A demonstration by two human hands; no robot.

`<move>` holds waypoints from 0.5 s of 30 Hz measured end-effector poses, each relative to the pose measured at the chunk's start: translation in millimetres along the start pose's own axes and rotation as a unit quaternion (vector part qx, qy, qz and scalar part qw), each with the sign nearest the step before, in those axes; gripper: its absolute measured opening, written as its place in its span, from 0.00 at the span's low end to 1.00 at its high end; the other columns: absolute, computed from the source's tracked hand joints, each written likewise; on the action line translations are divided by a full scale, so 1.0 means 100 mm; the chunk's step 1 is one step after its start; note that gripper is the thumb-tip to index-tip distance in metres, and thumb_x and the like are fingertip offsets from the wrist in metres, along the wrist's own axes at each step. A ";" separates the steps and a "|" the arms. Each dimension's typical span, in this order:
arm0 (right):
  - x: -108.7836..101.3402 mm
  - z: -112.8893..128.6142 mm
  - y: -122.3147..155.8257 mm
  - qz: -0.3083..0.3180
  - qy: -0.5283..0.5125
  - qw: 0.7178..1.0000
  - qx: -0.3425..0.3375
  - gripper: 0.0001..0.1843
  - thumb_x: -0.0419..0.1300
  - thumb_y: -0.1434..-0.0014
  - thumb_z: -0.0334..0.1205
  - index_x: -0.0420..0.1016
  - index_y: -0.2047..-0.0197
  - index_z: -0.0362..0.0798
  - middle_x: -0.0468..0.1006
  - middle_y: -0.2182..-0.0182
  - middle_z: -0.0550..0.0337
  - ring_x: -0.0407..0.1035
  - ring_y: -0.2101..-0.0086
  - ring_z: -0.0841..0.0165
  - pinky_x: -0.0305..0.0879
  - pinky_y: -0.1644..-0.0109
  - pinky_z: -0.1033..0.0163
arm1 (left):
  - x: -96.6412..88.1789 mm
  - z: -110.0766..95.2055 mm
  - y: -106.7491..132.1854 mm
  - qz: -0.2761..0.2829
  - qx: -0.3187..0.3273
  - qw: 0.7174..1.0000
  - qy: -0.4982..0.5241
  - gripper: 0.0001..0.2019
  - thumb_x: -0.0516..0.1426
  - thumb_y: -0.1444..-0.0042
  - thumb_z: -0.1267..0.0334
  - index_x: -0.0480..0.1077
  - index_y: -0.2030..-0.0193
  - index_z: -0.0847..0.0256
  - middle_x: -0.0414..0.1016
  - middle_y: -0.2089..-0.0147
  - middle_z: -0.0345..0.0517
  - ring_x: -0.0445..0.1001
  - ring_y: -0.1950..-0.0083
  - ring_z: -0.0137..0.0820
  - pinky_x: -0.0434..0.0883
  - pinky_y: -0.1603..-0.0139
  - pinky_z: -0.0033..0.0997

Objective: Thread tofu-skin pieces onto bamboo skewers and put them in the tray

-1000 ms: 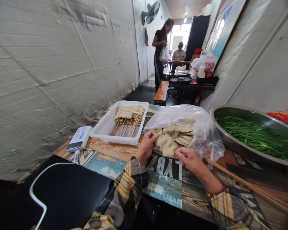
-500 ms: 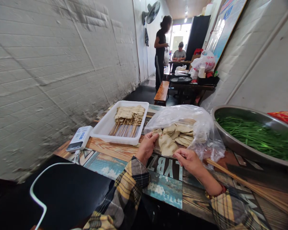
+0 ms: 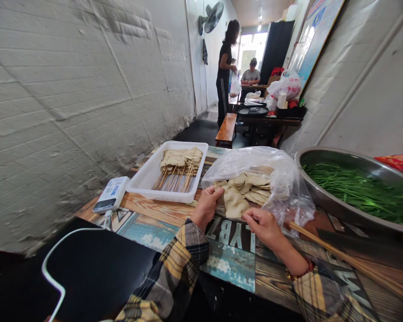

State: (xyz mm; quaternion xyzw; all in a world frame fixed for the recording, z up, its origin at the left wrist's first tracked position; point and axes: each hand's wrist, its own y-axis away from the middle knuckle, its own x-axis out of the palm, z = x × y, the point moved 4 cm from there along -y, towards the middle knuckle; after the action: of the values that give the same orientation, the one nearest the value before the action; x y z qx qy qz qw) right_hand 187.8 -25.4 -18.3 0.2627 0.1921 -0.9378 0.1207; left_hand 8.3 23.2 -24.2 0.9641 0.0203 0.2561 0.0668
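Note:
My left hand (image 3: 206, 205) is closed on a pale tofu-skin piece (image 3: 234, 203) at the mouth of a clear plastic bag (image 3: 272, 174) full of such pieces. My right hand (image 3: 263, 223) pinches a thin bamboo skewer (image 3: 246, 218) whose tip reaches that piece. Both hands rest over the painted wooden table (image 3: 228, 264). A white tray (image 3: 147, 176) to the left holds several skewered pieces (image 3: 181, 158).
A big metal basin (image 3: 309, 156) with green chives (image 3: 356, 188) stands at the right. A bundle of bamboo skewers (image 3: 356, 264) lies by my right arm. A power bank (image 3: 111, 193) with a white cable sits left. Far off, one person stands with a bag and another sits.
My hands have shifted slightly as the piece is worked onto the skewer. The standing person far off has turned and moved toward the seated one.

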 end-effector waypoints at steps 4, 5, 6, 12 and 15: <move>-0.01 0.01 -0.01 -0.016 0.004 1.000 0.004 0.16 0.52 0.38 0.41 0.69 0.76 0.47 0.67 0.85 0.66 0.64 0.81 0.72 0.56 0.74 0.68 | 0.02 -0.02 0.01 0.004 -0.004 1.000 0.014 0.19 0.71 0.65 0.55 0.71 0.73 0.64 0.73 0.75 0.39 0.70 0.74 0.24 0.67 0.70 0.25; -0.01 0.00 -0.02 -0.017 -0.003 1.000 0.013 0.16 0.52 0.38 0.42 0.70 0.75 0.47 0.67 0.85 0.66 0.64 0.81 0.72 0.56 0.75 0.68 | 0.03 -0.02 0.02 0.006 -0.008 1.000 0.014 0.19 0.71 0.64 0.54 0.72 0.71 0.64 0.73 0.73 0.40 0.70 0.73 0.25 0.67 0.70 0.25; -0.02 -0.02 -0.02 -0.020 -0.010 1.000 0.022 0.16 0.52 0.38 0.42 0.71 0.74 0.47 0.67 0.85 0.66 0.64 0.81 0.72 0.56 0.75 0.68 | 0.03 -0.03 0.02 0.008 -0.014 1.000 0.014 0.20 0.71 0.64 0.53 0.72 0.70 0.63 0.74 0.72 0.41 0.71 0.72 0.26 0.68 0.70 0.26; -0.03 -0.06 -0.05 -0.043 -0.004 0.998 0.044 0.14 0.52 0.39 0.40 0.73 0.73 0.47 0.67 0.85 0.66 0.63 0.81 0.71 0.55 0.76 0.68 | -0.01 -0.04 0.01 -0.012 -0.022 0.999 -0.034 0.18 0.71 0.64 0.56 0.69 0.72 0.63 0.69 0.74 0.37 0.68 0.75 0.23 0.67 0.73 0.23; -0.03 -0.05 -0.07 -0.054 0.006 0.998 0.032 0.15 0.52 0.39 0.39 0.72 0.74 0.47 0.68 0.84 0.65 0.63 0.80 0.71 0.56 0.74 0.67 | -0.04 -0.05 -0.02 -0.019 0.005 0.997 -0.069 0.17 0.70 0.62 0.57 0.69 0.73 0.63 0.67 0.75 0.35 0.66 0.76 0.22 0.67 0.74 0.22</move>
State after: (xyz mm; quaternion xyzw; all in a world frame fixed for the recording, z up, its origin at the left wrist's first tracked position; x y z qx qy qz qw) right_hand 189.8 -16.6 -18.3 0.2613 0.1764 -0.9471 0.0600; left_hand 2.4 25.0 -22.0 0.9793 0.0355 0.1871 0.0684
